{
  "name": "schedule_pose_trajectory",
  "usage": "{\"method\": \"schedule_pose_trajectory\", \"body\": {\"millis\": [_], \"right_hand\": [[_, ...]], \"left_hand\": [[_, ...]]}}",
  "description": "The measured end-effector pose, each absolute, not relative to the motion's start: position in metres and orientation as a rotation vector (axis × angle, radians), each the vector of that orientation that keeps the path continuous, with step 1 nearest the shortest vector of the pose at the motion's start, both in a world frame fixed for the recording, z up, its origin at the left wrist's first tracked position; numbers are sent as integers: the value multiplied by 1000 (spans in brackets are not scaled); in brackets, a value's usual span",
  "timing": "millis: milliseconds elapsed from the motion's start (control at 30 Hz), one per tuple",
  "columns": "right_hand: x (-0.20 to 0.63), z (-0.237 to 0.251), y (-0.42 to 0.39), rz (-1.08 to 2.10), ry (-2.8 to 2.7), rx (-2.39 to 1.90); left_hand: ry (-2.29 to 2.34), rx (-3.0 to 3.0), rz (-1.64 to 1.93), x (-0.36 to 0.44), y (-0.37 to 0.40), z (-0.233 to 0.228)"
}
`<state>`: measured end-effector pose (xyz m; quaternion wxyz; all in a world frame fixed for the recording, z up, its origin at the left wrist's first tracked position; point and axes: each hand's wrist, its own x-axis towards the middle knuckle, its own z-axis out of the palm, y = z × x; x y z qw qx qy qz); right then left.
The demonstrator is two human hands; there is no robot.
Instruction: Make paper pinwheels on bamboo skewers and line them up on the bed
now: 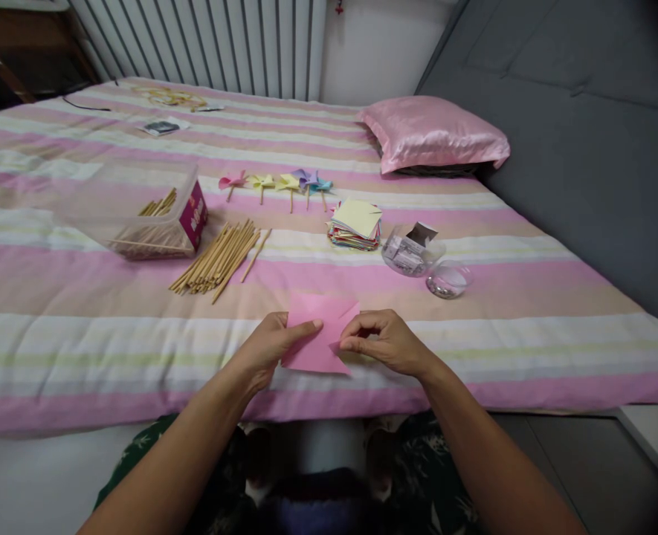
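Note:
A pink paper square [318, 327] lies on the striped bedspread [83, 349] near the bed's front edge. My left hand [273, 343] presses its left side, with the forefinger laid across the sheet. My right hand [381, 342] pinches a folded corner of the same sheet on its right side. Part of the paper is hidden under both hands.
Beyond the hands lie a bundle of wooden sticks [220, 256], a clear box with more sticks [139, 212], a stack of coloured paper squares [355, 223], several finished paper pinwheels [278, 183], and two small clear containers [423, 260]. A pink pillow [432, 134] sits at the back right.

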<state>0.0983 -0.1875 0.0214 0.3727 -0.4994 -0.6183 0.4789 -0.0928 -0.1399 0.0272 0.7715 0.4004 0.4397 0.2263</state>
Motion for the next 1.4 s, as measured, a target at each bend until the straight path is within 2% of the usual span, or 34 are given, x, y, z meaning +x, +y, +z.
{"method": "schedule_pose_trajectory", "body": {"millis": [733,1400], "right_hand": [[99,16,-186,1145,-1538,-1347],[98,9,-187,1247,-1446,-1376]], "left_hand": [[1022,929,536,-91,-139,26],[959,959,489,-92,-142,24]]}}
